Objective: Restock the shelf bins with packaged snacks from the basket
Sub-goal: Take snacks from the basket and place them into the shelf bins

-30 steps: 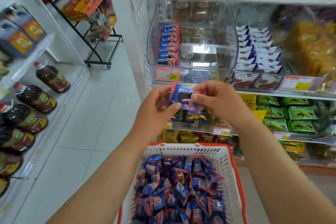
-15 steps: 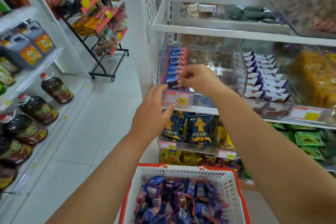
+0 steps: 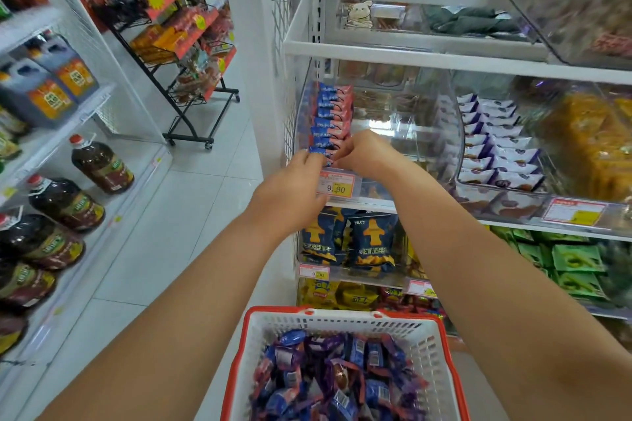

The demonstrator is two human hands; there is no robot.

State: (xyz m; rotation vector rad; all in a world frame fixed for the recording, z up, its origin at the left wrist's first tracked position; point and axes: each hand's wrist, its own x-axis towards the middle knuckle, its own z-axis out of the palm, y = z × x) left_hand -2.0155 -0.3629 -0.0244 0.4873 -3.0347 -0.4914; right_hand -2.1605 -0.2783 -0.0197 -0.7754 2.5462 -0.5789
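Clear acrylic forms the shelf bin (image 3: 403, 133), and a blue-and-pink snack packet (image 3: 325, 150) is being set at the front of the packet row (image 3: 333, 116) along the bin's nine-o'clock wall. The packet is pinched at its left end by the left hand (image 3: 290, 188) and at its right end by the right hand (image 3: 367, 155), both held over the bin's front lip just above the price tag (image 3: 337, 185).

A slip is judged possible: if the packet is released tilted, it may fall flat or topple the upright row behind it, and a wrist caught on the lip could knock the tag loose.

Open room is seen inside the bin toward three o'clock, where the floor of the bin is bare up to the curved divider. Retreat is free toward six o'clock, where the basket (image 3: 342, 321) with red rim sits below the forearms, well apart from the bin and heaped with more packets (image 3: 335, 376).
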